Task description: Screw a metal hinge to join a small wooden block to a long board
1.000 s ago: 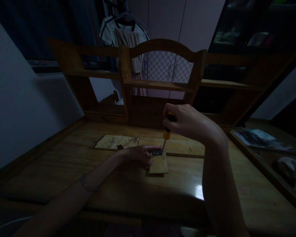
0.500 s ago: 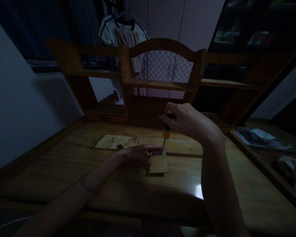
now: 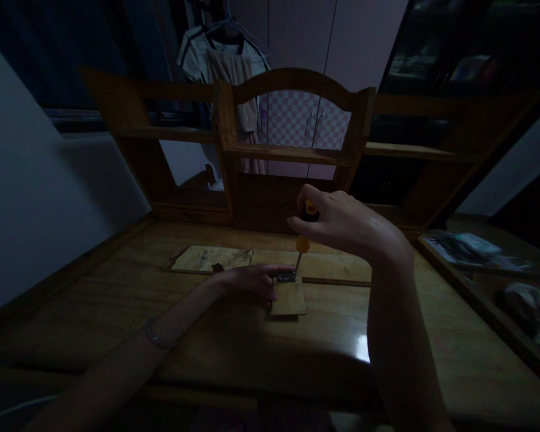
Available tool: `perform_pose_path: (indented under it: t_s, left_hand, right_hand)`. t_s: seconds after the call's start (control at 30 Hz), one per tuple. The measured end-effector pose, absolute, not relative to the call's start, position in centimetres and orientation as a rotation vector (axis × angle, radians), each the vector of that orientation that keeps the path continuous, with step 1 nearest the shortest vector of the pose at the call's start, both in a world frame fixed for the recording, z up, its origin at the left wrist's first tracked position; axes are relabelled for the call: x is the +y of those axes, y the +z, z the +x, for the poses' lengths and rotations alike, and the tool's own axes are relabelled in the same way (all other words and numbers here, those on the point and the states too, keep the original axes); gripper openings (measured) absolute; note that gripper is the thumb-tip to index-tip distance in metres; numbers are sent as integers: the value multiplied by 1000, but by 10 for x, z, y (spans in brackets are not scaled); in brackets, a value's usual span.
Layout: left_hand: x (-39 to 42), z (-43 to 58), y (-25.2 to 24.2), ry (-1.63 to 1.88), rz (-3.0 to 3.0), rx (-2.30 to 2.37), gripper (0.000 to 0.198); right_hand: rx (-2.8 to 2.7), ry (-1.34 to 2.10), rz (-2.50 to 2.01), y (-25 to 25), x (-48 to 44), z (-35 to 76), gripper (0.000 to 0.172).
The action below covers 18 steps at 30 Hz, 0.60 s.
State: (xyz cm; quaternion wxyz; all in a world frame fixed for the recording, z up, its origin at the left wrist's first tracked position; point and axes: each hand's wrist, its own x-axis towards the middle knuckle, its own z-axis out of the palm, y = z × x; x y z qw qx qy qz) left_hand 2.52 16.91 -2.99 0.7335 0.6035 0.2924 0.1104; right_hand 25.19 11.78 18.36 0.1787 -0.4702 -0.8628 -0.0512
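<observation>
My right hand (image 3: 342,222) is closed around the yellow-and-black handle of a screwdriver (image 3: 303,244). Its shaft slants down to a small metal hinge (image 3: 287,277), where the tip meets the hinge's right end. The hinge lies at the far edge of a small wooden board (image 3: 288,300). My left hand (image 3: 252,283) reaches in from the left, index finger stretched along the hinge, the other fingers curled at the board's left edge. Behind the board lies a long wooden strip (image 3: 335,267). Any screw under the tip is too small to make out.
A stained piece of board (image 3: 209,258) lies on the wooden desk (image 3: 171,306), left of my hands. A wooden shelf unit (image 3: 292,157) rises at the back. Papers and cloth-like items (image 3: 481,246) lie beyond the right ledge. The room is dim.
The screwdriver handle has turned a little in my right hand, showing a different side. My left hand stays at the hinge and board. The whole view has shifted slightly.
</observation>
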Motion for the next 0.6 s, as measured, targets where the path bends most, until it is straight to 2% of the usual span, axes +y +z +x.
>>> perform_pose_path:
  t_s: [0.23,0.37,0.43,0.6]
  left_hand:
    - [168,23,-32,254,1323,653,100]
    - [167,26,-29,244,1312,654,99]
    - [167,27,-28,242,1311,660,100]
    - [169,25,-32,243,1319,655,103]
  right_hand:
    - [-2466,-152,-1281,184,119,252,13]
    - [-2403,-275,-1411,182,121,249,30]
    - [-2409,-272,-1406,182,121,250,33]
    - [-2455,-217,-1278,182,122,251,15]
